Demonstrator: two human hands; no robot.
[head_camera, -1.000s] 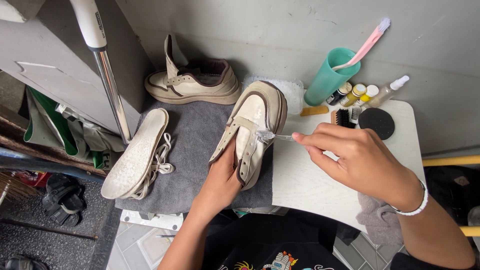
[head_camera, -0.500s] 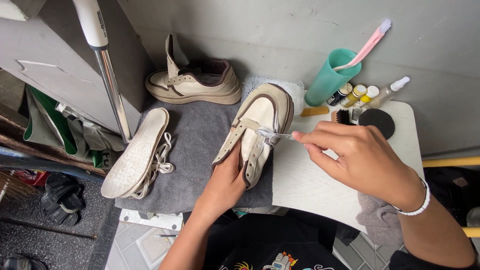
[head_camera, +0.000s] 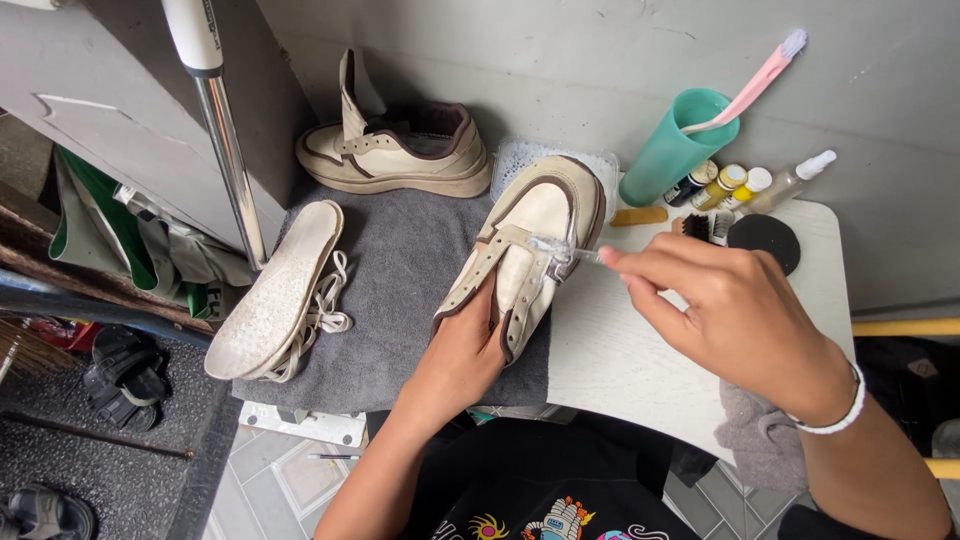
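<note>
Shifted slightly since the earlier frame: left hand (head_camera: 462, 350) now deeper in the shoe's opening, clear brush (head_camera: 562, 250) moved down from the toe toward the eyelet strap. Cream shoe (head_camera: 525, 250) lying toe-away on grey towel (head_camera: 390, 290), laces removed. Left hand tucked inside, fingers hidden, bracing from within. Right hand (head_camera: 735, 310) closed in a pinch on the brush handle, bristles touching the upper beside the strap.

For a clean pass, judged: short light strokes, inner hand pushing the leather taut under the bristles, wrist kept low, working along the seam rather than across.

Nearby: second shoe (head_camera: 400, 150) upright at the wall, insole (head_camera: 275, 290) and laces (head_camera: 325, 305) on the towel's left edge, teal cup (head_camera: 675, 150) with pink toothbrush (head_camera: 745, 85), small bottles (head_camera: 735, 185), black brush (head_camera: 708, 227), white board (head_camera: 620, 350).
</note>
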